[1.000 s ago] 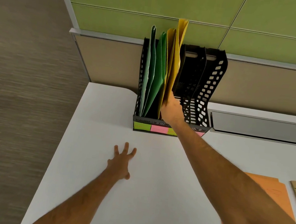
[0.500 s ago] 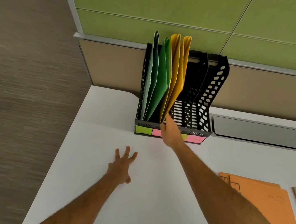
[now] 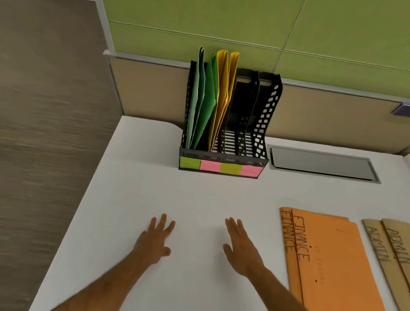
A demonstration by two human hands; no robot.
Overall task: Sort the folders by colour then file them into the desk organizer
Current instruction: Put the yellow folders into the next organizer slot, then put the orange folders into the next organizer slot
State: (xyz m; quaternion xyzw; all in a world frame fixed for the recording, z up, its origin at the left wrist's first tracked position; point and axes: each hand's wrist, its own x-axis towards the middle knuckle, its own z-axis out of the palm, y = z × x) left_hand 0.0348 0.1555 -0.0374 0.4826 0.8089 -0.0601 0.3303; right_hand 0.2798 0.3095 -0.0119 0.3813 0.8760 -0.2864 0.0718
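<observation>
The fingers [image 3: 162, 224] of the left hand [image 3: 153, 242] are straight and slightly spread, lying flat on the white bench [image 3: 125, 197] and holding nothing. Just to its right, the right hand [image 3: 241, 249] is also empty, its fingers [image 3: 233, 227] straight and close together, palm down at the bench surface; whether it touches the bench cannot be told. Right of that hand lie two orange folders [image 3: 334, 271], overlapped and marked FINANCE. Beyond them, at the frame's right edge, lie two tan folders [image 3: 403, 262] marked ADMIN. Further back, against the partition wall [image 3: 243, 16], stands a black desk organizer [image 3: 263, 116] with green and pink sticky labels [image 3: 220, 167] across its front. Two green folders [image 3: 203, 103] stand upright in its leftmost slot, two yellow folders [image 3: 224, 90] in the next; the slots to the right hold nothing. A grey cable hatch [image 3: 322, 163] is set in the bench beside the organizer.
</observation>
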